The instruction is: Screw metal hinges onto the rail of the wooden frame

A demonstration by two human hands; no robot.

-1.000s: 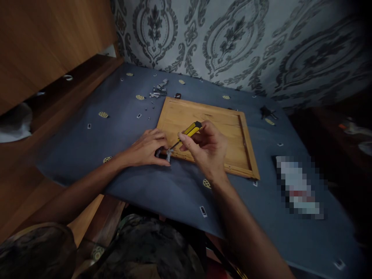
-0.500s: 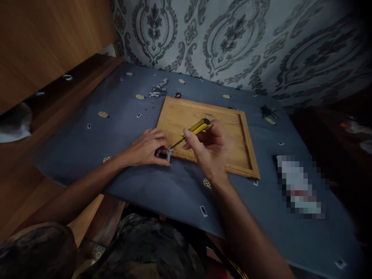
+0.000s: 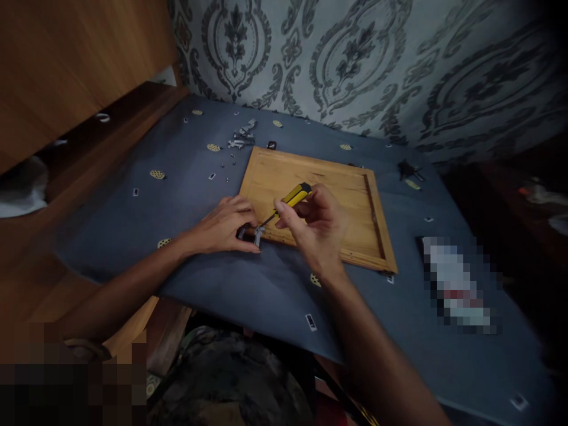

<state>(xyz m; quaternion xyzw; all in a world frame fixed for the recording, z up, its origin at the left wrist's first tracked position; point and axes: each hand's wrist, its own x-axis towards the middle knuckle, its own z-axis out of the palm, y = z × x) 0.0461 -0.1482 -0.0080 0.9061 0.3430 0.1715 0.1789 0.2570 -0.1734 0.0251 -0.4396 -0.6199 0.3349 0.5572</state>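
Note:
My right hand [image 3: 317, 228] grips a yellow and black screwdriver [image 3: 293, 198], fingers and thumb around its handle. The screwdriver slants down to the left, its tip at a grey metal cabinet hinge [image 3: 258, 235] on the near left edge of a wooden cabinet door [image 3: 310, 189]. Curled around that corner, my left hand [image 3: 226, 228] has its fingers on the wood and its thumb along the near side of the hinge. Part of the hinge is hidden by the fingers. The door lies flat, its raised frame facing up.
Several metal hinges [image 3: 243, 136] lie in a pile behind the door, with small screws [image 3: 228, 180] nearby. A dark object [image 3: 410, 170] rests at the far right. A blurred-out item [image 3: 459, 287] lies on the blue tablecloth [image 3: 213, 296]. A patterned wall stands behind, a wooden cabinet left.
My right hand and the screwdriver handle have shifted slightly left, while the tip stays at the hinge. My left hand and the door have barely moved.

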